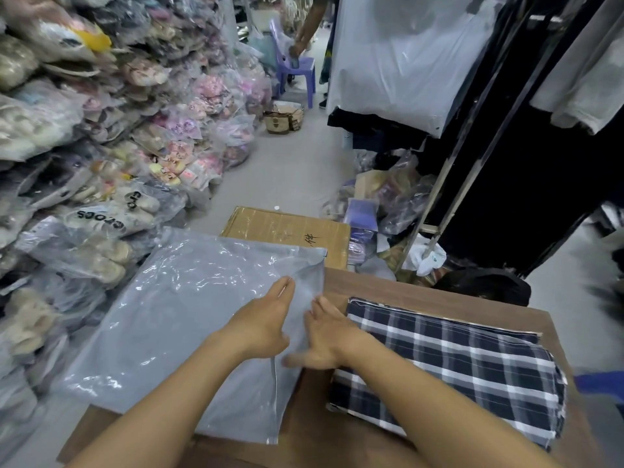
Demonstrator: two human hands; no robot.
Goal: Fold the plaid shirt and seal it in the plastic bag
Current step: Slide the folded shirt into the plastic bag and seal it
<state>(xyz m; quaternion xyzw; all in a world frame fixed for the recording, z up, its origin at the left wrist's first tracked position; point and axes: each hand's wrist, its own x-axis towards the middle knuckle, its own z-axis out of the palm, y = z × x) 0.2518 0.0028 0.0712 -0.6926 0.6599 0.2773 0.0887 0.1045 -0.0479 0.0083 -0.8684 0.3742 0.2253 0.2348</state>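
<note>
A folded plaid shirt (452, 366), dark blue with white checks, lies on the right half of the brown table (364, 288). A large translucent grey plastic bag (175, 305) lies flat on the left, hanging over the table's far and left edges. Its open end with the flap faces the shirt. My left hand (263, 319) rests flat on the bag near that end, fingers stretched. My right hand (332, 336) lies beside it at the bag's edge, fingers on the flap, thumb spread out. Whether either hand pinches the plastic is unclear.
A sealed cardboard box (287, 228) stands on the floor just beyond the table. Stacks of bagged shoes (101, 146) fill the left side. Dark clothes racks (506, 163) and loose bags stand on the right. A person stands by a purple chair (297, 69) far down the aisle.
</note>
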